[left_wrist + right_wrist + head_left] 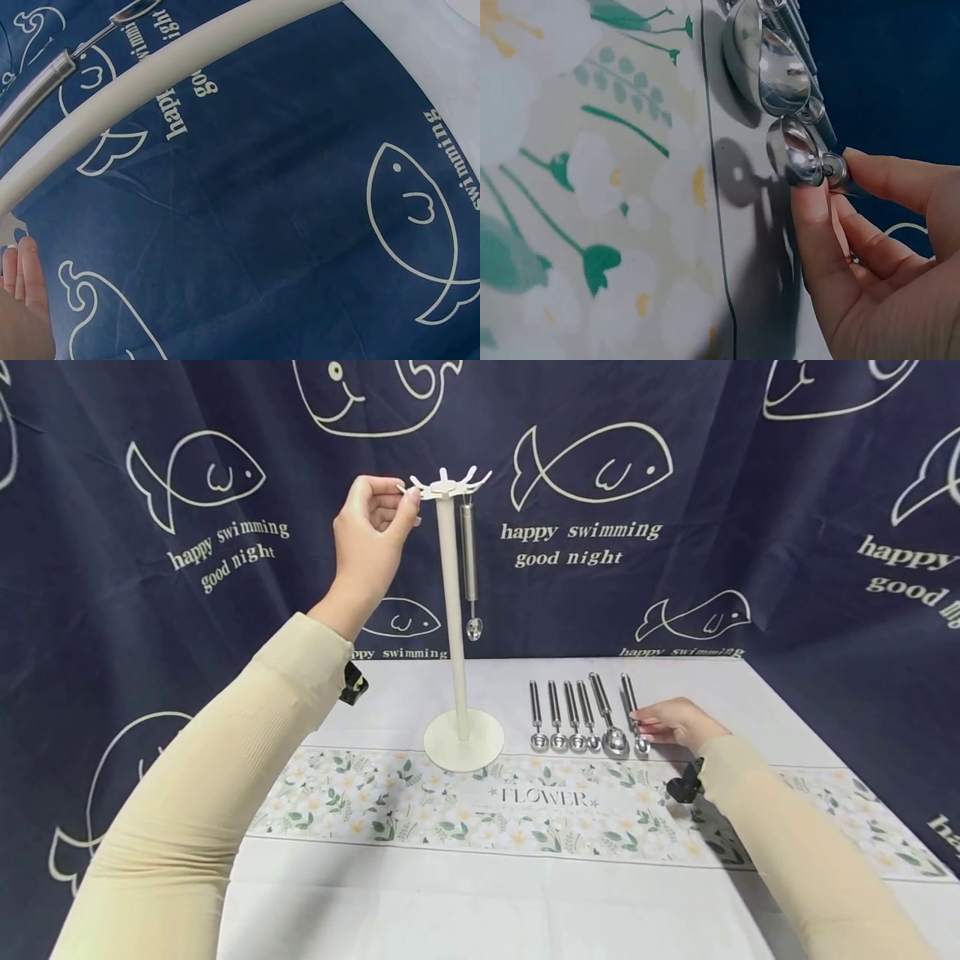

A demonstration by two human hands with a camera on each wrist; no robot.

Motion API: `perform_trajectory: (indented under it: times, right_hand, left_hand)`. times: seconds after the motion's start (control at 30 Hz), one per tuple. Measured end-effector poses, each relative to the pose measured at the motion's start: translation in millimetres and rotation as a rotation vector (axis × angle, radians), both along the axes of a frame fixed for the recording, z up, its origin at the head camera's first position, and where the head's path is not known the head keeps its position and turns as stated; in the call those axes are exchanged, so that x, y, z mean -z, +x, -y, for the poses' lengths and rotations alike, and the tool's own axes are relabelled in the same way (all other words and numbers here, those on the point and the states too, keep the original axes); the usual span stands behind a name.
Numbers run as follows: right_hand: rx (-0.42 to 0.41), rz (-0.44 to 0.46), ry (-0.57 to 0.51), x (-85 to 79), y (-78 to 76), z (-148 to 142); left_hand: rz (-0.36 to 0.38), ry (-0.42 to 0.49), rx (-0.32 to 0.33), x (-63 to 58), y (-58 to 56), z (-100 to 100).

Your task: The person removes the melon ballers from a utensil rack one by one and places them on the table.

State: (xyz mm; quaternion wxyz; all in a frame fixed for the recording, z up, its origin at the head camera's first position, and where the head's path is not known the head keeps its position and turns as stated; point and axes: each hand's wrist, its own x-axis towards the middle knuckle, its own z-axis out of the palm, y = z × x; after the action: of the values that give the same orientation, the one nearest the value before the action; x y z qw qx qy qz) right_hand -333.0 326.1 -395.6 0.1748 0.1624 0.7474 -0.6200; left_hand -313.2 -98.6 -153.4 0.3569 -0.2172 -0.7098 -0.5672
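Note:
At the top of a white stand, my left hand pinches one of the white hooks that fan out there. A steel melon baller with a small bowl hangs from a hook on the stand's right side. On the table, my right hand grips another small melon baller at the right end of a row. In the right wrist view, thumb and fingers hold this melon baller by its neck, just behind the bowl. A larger scoop lies immediately left of it.
Several steel scoops lie side by side farther left in the row, handles pointing away. The stand's round base touches a floral strip on the white table. A dark blue fish-print curtain hangs behind.

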Motion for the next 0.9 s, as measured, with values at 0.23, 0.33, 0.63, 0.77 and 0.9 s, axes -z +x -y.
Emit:
perform_trajectory:
  times: [0.23, 0.33, 0.63, 0.77, 0.9]
  right_hand:
    - [0.026, 0.013, 0.051, 10.6, -7.1, -0.4]
    - [0.044, 0.019, 0.054, 11.5, -9.2, 0.9]
    - [0.050, -0.020, 0.164, 8.2, -10.2, 6.4]
    - [0.052, -0.025, 0.160, 11.3, -10.9, 6.7]
    - [0.071, -0.020, 0.150, 12.6, -11.8, 8.4]
  left_hand:
    - [0.005, -0.005, -0.001, 0.2, 0.1, 0.9]
    - [0.006, -0.009, 0.001, -0.1, -1.1, 1.1]
    - [0.021, -0.037, -0.025, -1.3, -0.1, 3.1]
    - [0.023, -0.034, -0.021, -0.6, 1.1, 2.4]
    - [0.011, -0.032, -0.011, -1.1, 1.5, 2.0]
